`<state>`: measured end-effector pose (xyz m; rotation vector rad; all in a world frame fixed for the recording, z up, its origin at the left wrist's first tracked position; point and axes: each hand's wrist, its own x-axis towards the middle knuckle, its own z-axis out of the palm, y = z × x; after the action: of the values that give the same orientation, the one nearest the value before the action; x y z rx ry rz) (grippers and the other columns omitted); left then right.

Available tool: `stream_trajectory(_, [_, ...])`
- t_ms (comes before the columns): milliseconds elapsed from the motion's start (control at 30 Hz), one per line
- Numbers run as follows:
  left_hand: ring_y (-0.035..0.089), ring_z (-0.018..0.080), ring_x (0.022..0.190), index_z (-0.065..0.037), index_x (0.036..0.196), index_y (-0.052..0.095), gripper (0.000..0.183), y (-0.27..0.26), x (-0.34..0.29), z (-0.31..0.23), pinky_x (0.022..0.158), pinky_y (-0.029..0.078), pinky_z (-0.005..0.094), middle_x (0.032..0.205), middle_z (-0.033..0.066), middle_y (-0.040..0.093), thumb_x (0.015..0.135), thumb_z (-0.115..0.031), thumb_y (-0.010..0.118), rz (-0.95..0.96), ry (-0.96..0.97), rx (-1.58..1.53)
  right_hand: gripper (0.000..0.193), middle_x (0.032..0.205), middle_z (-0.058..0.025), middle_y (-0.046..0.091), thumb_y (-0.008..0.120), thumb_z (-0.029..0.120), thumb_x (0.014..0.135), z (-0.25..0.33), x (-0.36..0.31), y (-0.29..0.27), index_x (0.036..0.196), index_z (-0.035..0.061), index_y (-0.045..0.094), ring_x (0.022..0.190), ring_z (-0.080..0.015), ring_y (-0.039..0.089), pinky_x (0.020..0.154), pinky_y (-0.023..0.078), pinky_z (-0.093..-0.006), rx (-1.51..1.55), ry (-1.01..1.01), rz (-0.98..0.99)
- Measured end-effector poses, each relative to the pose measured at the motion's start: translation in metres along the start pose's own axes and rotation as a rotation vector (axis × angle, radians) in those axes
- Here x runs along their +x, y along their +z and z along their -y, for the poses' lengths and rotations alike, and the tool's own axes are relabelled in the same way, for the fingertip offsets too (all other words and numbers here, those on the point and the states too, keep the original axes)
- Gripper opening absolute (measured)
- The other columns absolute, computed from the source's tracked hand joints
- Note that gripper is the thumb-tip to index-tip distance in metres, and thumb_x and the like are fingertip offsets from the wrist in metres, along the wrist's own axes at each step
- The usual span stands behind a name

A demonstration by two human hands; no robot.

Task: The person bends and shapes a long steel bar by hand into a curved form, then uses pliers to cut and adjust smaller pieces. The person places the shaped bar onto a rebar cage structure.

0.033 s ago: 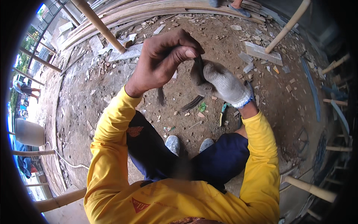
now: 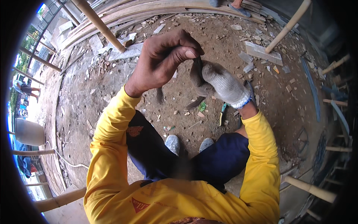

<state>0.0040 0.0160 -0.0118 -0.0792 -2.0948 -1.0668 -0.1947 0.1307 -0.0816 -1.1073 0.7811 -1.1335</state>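
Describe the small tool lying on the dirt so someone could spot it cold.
Start at the gloved right hand raised over the dirt floor. Just below its wrist, ahead of the grey shoes, lies a slim hand tool. Its green and yellow handle stands out against the brown soil and pale rubble.

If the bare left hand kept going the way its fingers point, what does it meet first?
Probably the gloved right hand: the left hand's fingers point toward it and already pinch a loose grey glove between them. Depth is unclear.
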Motion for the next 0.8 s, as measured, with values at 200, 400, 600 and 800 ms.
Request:
stream_trajectory(200, [0.071,0.0161,0.085,0.002,0.103,0.071,0.019,-0.006,-0.002,-0.001,0.079,0.056,0.0297,0.094,0.0081,0.074,0.104,-0.016,0.07,0.017,-0.022,0.031,0.045,0.095,-0.0013,0.066,0.061,0.045,0.109,-0.02,-0.002,0.0,0.12,0.0018,0.065,0.076,-0.0095,0.058,0.07,0.048,-0.0272,-0.093,-0.012,-0.022])
stream_trajectory(400, [0.069,0.0136,0.086,0.002,0.104,0.072,0.02,-0.031,0.003,-0.006,0.078,0.055,0.0274,0.097,0.0069,0.074,0.104,-0.017,0.07,-0.058,0.021,0.044,0.045,0.1,-0.0056,0.073,0.064,0.045,0.107,-0.039,0.014,-0.002,0.12,0.0023,0.069,0.08,-0.0143,0.065,0.072,0.051,-0.0279,-0.045,0.082,0.072])
stream_trajectory(600, [0.069,0.0086,0.083,0.0,0.105,0.077,0.018,-0.044,0.002,-0.006,0.075,0.056,0.0243,0.094,0.0041,0.076,0.104,-0.017,0.071,-0.145,0.105,0.086,0.04,0.105,-0.0064,0.075,0.062,0.038,0.11,-0.048,0.015,0.002,0.122,0.0008,0.07,0.095,-0.0154,0.07,0.088,0.056,-0.0321,-0.116,0.107,0.104])
stream_trajectory(800, [0.053,0.0021,0.068,-0.002,0.113,0.075,0.024,-0.061,-0.004,-0.012,0.058,0.037,0.0197,0.091,0.0004,0.073,0.105,-0.024,0.072,-0.205,-0.086,0.107,0.043,0.107,-0.0056,0.076,0.06,0.04,0.11,-0.056,0.015,0.005,0.124,0.0016,0.071,0.099,-0.015,0.071,0.09,0.057,-0.0325,-0.035,0.162,0.147])
